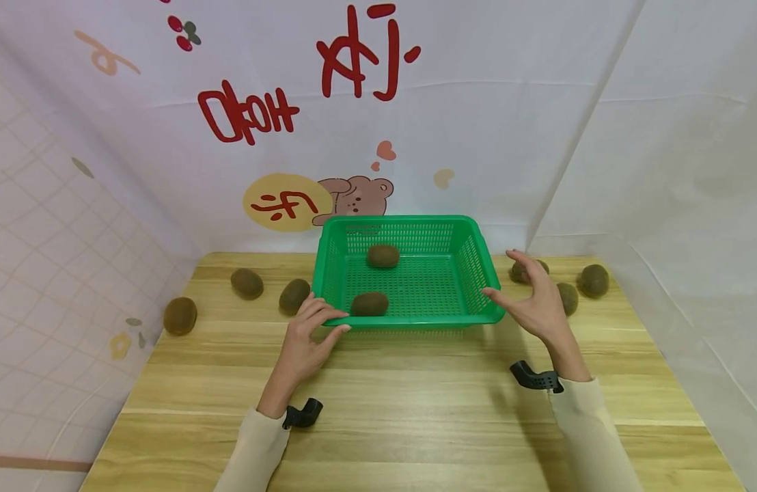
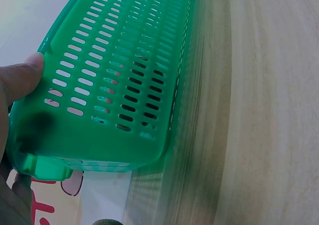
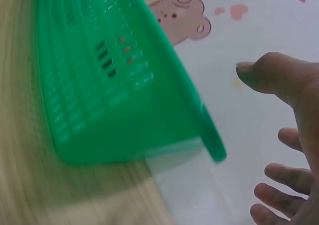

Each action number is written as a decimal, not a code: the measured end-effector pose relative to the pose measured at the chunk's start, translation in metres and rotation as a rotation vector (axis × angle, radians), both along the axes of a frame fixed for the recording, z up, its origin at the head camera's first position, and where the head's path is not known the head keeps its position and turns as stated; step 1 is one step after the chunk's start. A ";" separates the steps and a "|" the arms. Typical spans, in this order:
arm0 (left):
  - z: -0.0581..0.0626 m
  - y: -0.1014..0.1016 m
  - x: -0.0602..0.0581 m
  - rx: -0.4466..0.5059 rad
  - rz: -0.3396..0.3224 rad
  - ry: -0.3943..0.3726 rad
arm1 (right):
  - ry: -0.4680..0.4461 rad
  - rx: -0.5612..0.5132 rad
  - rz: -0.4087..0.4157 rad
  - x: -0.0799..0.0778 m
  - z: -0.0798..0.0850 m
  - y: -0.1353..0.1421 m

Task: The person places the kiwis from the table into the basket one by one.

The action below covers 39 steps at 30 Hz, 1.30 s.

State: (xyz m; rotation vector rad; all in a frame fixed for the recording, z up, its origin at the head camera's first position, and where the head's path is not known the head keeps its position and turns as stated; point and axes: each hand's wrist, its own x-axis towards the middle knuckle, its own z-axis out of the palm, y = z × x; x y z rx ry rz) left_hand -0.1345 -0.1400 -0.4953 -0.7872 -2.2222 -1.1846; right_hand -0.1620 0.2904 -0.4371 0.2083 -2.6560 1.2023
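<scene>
A green plastic basket (image 1: 479,320) with slotted walls stands at the table's far side. Inside it lie two brown kiwis, one near the back (image 1: 383,256) and another at the front left (image 1: 370,304). My left hand (image 1: 307,339) pinches the basket's front left corner, its thumb (image 2: 25,78) on the front of the rim. Beside the front right corner, my right hand (image 1: 540,305) is spread with thumb and fingers apart. A gap shows between its thumb (image 3: 269,73) and the rim in the right wrist view. It holds nothing.
Left of the basket lie three kiwis: a near one (image 1: 294,296), a middle one (image 1: 247,283) and an outer one (image 1: 180,316). Three more sit at the right; my right hand partly covers two, while one kiwi (image 1: 594,281) shows whole. A printed white cloth (image 1: 477,137) hangs behind the wooden table (image 1: 415,410).
</scene>
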 end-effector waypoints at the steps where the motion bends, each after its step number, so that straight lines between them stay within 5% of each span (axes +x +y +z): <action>1: 0.000 0.000 0.000 0.000 0.000 0.001 | -0.005 0.005 -0.009 -0.001 -0.002 0.003; 26: 0.001 0.001 0.001 0.008 0.003 -0.026 | -0.002 0.024 -0.143 -0.006 -0.026 0.055; 39: -0.001 0.000 0.000 0.011 0.000 -0.023 | -0.073 0.031 -0.247 -0.003 -0.040 0.079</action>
